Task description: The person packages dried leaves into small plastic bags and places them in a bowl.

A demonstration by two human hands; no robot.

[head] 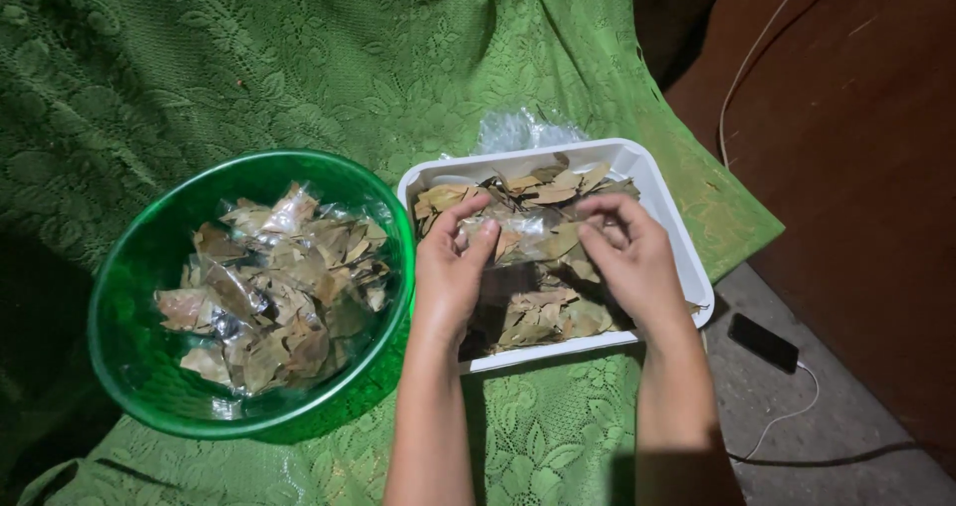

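Both of your bare hands meet just right of the frame's centre, above a white rectangular plastic tray (pixel 667 202) filled with dry brown leaves (pixel 543 312). Your left hand (pixel 450 267) comes up from the lower middle of the frame, its fingers curled and pinched on the left edge of a small clear plastic packet of leaves (pixel 526 235). Your right hand (pixel 632 257) reaches in beside it, fingers bent and pressed together on the packet's right edge. The packet is held between the two hands, over the upper half of the tray, just above the loose leaves.

At the left of the frame, touching the tray's left side, sits a round translucent green plastic bowl (pixel 129 337). It holds a heap of filled clear packets of leaves (pixel 274 287), piled loosely against one another.

Bowl and tray rest on a green lace-patterned cloth (pixel 299 58) that covers the bench and fills the upper left and bottom of the frame. A crumpled bit of clear plastic (pixel 523 127) shows just behind the tray's far edge.

At the lower right, on a grey floor (pixel 856 456), lies a black phone (pixel 763 342) with a white cable (pixel 797 406) plugged into it. A reddish-brown surface (pixel 856 147) fills the upper right.
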